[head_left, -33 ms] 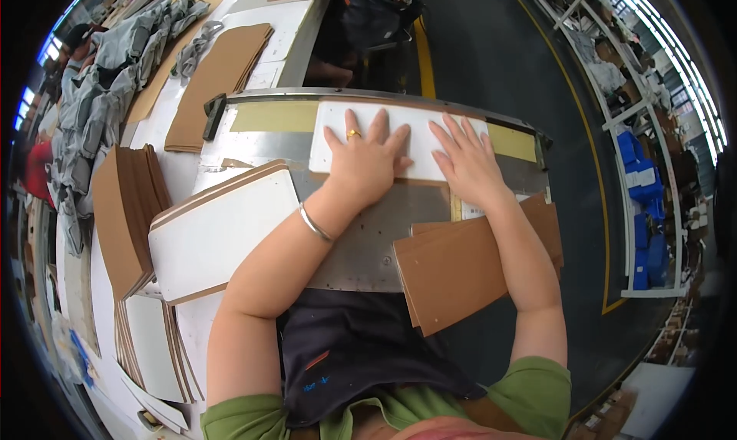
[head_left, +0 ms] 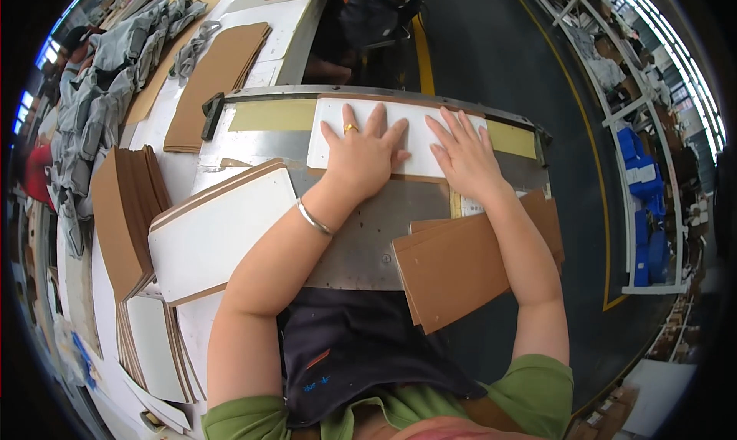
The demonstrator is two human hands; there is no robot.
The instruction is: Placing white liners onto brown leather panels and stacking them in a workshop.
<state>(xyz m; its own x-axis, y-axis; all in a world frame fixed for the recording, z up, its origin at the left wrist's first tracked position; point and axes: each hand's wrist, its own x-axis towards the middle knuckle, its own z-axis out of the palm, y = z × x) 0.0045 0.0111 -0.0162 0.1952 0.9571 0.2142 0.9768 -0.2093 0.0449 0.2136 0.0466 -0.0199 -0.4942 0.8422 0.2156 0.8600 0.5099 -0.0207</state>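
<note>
A white-faced cardboard sheet (head_left: 417, 142) with brown edges lies flat along the far side of a metal work plate (head_left: 349, 260). My left hand (head_left: 364, 152) rests on its left half, fingers spread, palm down. On the sheet's right half my right hand (head_left: 467, 154) presses flat with the fingers stretched out. The sheet's far edge runs along a raised metal rail (head_left: 368, 91). Beneath my right forearm sit brown cardboard pieces (head_left: 453, 271) at the plate's right side. Left of my left forearm lies a stack of white-faced cardboard sheets (head_left: 223, 229).
Brown cardboard stacks (head_left: 127, 217) stand at the left, and another brown stack (head_left: 215, 87) lies farther back. Grey cloth (head_left: 104, 102) is heaped at the far left. Dark clamps (head_left: 213, 116) sit at the rail's ends. A shelf with blue bins (head_left: 641, 171) stands across the aisle.
</note>
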